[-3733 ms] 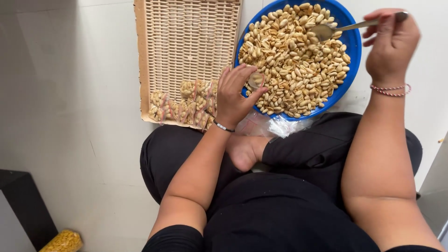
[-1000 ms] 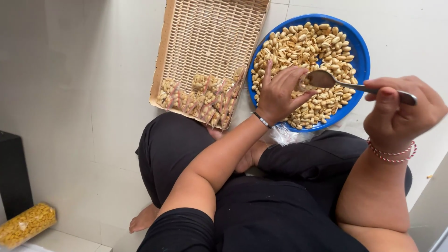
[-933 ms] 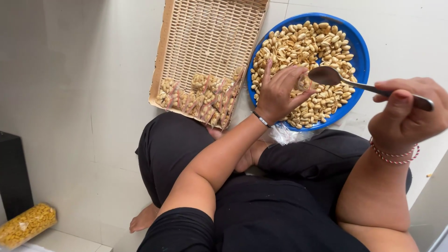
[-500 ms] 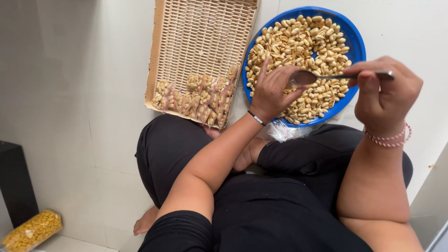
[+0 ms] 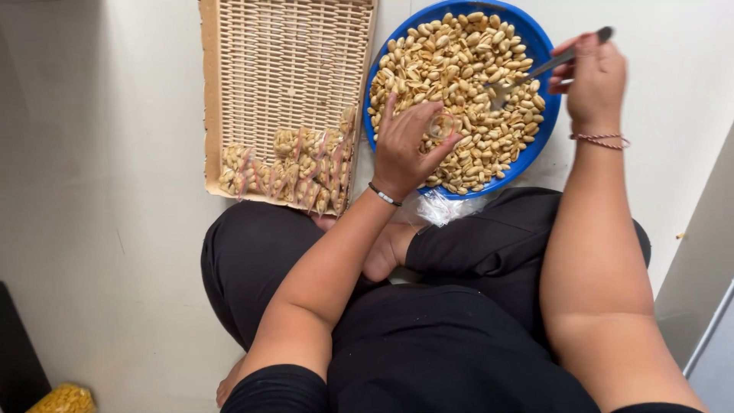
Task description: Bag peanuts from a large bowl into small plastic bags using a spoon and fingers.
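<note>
While seated over bowl (image 5: 544,46):
Left hand (image 5: 405,145): gripped small clear bag (image 5: 442,124), mouth toward spoon.
Right hand (image 5: 592,80): clasped spoon (image 5: 535,73), handle angled up-right, scoop just right of bag.

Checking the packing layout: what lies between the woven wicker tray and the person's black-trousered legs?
In the head view, nothing: the woven wicker tray, small clear peanut packets piled along its near edge, meets the black-trousered legs directly.

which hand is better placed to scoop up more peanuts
Right, most likely. The right hand already holds the spoon with its bowl down among the peanuts; the left hand is occupied pinching a small clear bag.
</note>
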